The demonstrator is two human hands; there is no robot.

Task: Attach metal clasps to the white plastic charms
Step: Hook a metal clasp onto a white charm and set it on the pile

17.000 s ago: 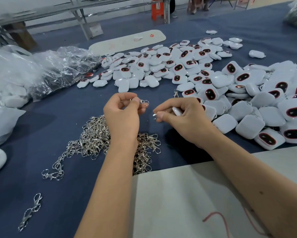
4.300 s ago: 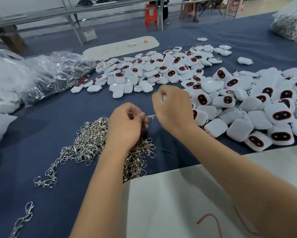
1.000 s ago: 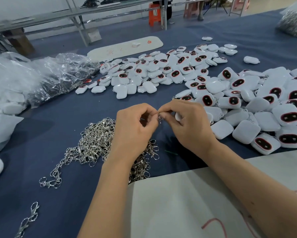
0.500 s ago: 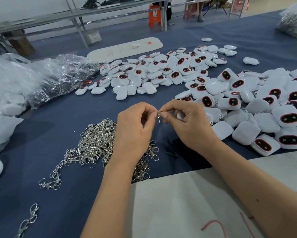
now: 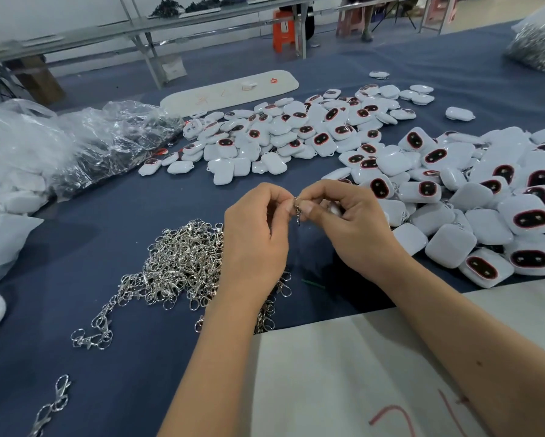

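My left hand [image 5: 255, 238] and my right hand [image 5: 348, 225] meet above the blue cloth, fingertips together. Between them hangs a small metal clasp [image 5: 297, 210], pinched from both sides. My right hand also holds a white plastic charm [image 5: 333, 209], mostly hidden in the curled fingers. A tangled heap of silver clasps [image 5: 183, 263] lies just left of my left wrist. White charms with dark red-rimmed ovals are piled at the right [image 5: 473, 209] and spread further back [image 5: 296, 130].
Crumpled clear plastic bags [image 5: 85, 143] lie at the left. A white sheet with red marks [image 5: 343, 373] covers the near edge under my forearms. A loose clasp [image 5: 49, 411] lies at the bottom left. A long white board [image 5: 230, 89] rests behind the charms.
Over the last second my hands have stayed together at the clasp, with only small finger shifts. Earlier my right hand reached out higher, then came back to the left.
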